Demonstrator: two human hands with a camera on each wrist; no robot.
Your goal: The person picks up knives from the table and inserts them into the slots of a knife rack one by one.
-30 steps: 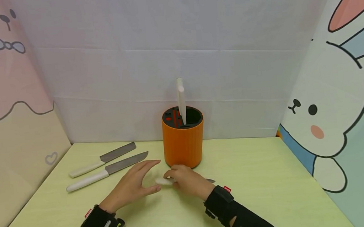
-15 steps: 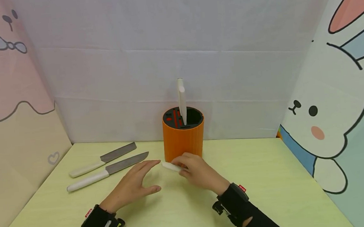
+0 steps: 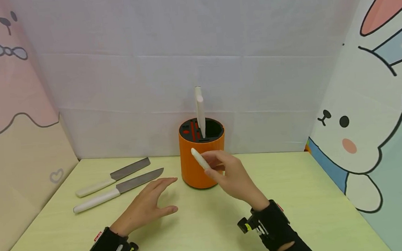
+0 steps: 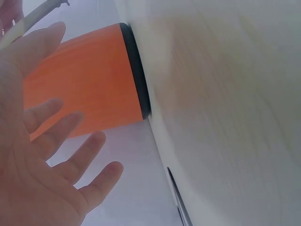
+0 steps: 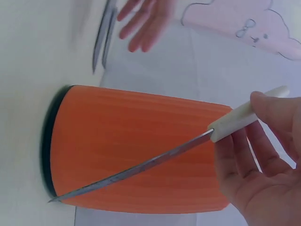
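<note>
My right hand point(image 3: 231, 174) grips a knife by its white handle point(image 5: 242, 115). The knife's narrow blade point(image 5: 155, 161) slants down across the orange knife block point(image 5: 136, 146) in the right wrist view; in the head view the hand hides it. The round block point(image 3: 198, 165) has a black slotted top with red inside, and a white-handled tool point(image 3: 200, 111) stands upright in it. My left hand point(image 3: 147, 204) is held over the table left of the block, fingers spread and holding nothing. Near its fingertips lies a large white-handled knife point(image 3: 117, 191).
Behind that knife lies a second one with a square-ended blade point(image 3: 130, 169), its handle pointing left. A white sheet point(image 3: 271, 76) hangs behind the pale yellow table point(image 3: 299, 204), and printed cartoon panels point(image 3: 358, 136) stand at both sides.
My right hand has lifted the knife off the table and brought it up in front of the block, its handle tilting upward. My left hand has stayed in place.
</note>
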